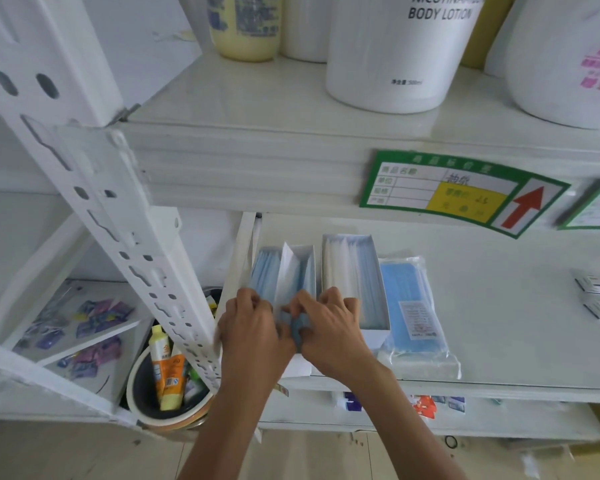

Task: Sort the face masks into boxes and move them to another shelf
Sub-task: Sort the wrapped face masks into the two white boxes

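Two open white boxes stand side by side on the middle shelf (499,306). The left box (300,252) holds blue face masks (265,275) split by a white divider. The right box (352,265) holds white and pale blue masks. A clear bag of blue masks (413,306) lies flat to the right of the boxes. My left hand (250,327) and my right hand (333,327) meet at the near end of the left box, both pinching a folded blue mask (295,327) between the fingers. The hands hide the box's front edge.
A white perforated shelf post (118,220) slants down to the left of the hands. Large lotion bottles (395,53) stand on the upper shelf above a green price label (458,192). A dark bucket (167,386) with tubes sits lower left. Small boxes (596,292) lie far right.
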Available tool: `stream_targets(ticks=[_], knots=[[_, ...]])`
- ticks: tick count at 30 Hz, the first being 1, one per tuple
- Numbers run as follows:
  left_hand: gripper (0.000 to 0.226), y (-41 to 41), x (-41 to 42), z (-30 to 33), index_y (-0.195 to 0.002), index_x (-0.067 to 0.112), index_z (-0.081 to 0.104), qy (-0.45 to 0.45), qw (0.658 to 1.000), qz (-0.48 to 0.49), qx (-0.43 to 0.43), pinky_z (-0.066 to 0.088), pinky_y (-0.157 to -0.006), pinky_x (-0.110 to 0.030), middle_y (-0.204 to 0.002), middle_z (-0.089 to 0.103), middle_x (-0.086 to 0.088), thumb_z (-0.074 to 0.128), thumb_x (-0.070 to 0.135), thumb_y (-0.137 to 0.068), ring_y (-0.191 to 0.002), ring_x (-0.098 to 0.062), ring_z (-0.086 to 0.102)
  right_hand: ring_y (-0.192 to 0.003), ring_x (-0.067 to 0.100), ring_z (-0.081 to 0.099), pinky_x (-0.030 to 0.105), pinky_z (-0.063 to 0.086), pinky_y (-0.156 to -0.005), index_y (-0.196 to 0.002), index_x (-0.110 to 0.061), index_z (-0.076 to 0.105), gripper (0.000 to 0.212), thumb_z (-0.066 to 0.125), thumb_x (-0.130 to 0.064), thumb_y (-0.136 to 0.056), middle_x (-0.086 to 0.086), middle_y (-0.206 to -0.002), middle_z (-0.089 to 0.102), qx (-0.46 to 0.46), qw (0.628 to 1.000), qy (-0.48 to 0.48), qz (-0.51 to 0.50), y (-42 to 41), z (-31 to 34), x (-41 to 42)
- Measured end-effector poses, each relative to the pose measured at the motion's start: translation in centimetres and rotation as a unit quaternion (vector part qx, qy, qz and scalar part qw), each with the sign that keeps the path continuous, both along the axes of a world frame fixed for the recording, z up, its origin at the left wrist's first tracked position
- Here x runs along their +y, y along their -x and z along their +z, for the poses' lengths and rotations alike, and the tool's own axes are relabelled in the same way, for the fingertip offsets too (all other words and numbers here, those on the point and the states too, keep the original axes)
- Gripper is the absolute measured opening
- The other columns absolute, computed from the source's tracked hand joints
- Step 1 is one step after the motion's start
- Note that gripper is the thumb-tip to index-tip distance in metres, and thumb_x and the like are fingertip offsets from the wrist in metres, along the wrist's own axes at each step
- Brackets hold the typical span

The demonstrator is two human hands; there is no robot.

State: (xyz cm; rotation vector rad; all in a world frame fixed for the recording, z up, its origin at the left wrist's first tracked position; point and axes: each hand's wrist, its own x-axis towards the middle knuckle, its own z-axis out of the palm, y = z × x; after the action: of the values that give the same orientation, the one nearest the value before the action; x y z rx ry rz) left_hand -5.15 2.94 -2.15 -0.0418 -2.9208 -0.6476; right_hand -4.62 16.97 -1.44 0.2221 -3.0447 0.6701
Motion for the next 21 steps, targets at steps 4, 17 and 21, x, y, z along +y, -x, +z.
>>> stream_targets(ticks=[4, 17, 21], knots=[[0.010, 0.3, -0.1, 0.4, -0.082, 0.007, 0.060, -0.029, 1.000, 0.008, -0.002, 0.045, -0.083, -0.038, -0.110, 0.052, -0.007, 0.061, 0.016, -0.085, -0.102, -0.026, 0.052, -0.104, 0.014, 0.045, 0.031, 0.024, -0.084, -0.100, -0.035, 0.050, 0.023, 0.060, -0.020, -0.086, -0.017, -0.099, 0.064, 0.041, 0.998, 0.016, -0.037, -0.5, -0.3, 0.1], [0.034, -1.0, -0.6, 2.4, -0.076, 0.042, 0.046, -0.339, 0.939, -0.003, 0.064, 0.046, -0.066, -0.035, -0.082, 0.047, 0.020, 0.056, 0.016, -0.095, -0.071, -0.008, 0.048, -0.121, 0.004, 0.037, 0.022, 0.027, -0.099, -0.137, -0.039, 0.033, 0.058, 0.033, -0.072, -0.090, -0.015, -0.141, 0.047, 0.052, 0.970, 0.204, -0.118, -1.5, -0.5, -1.3], [0.032, -1.1, -0.5, 2.2, -0.070, 0.025, 0.037, -0.304, 0.952, 0.008, 0.029, 0.041, -0.063, -0.040, -0.071, 0.045, 0.006, 0.055, 0.023, -0.097, -0.066, -0.018, 0.046, -0.126, 0.009, 0.038, 0.025, 0.027, -0.101, -0.136, -0.039, 0.037, 0.059, 0.042, -0.073, -0.088, -0.016, -0.139, 0.050, 0.027, 0.983, 0.150, -0.103, -1.1, -0.6, -0.9]])
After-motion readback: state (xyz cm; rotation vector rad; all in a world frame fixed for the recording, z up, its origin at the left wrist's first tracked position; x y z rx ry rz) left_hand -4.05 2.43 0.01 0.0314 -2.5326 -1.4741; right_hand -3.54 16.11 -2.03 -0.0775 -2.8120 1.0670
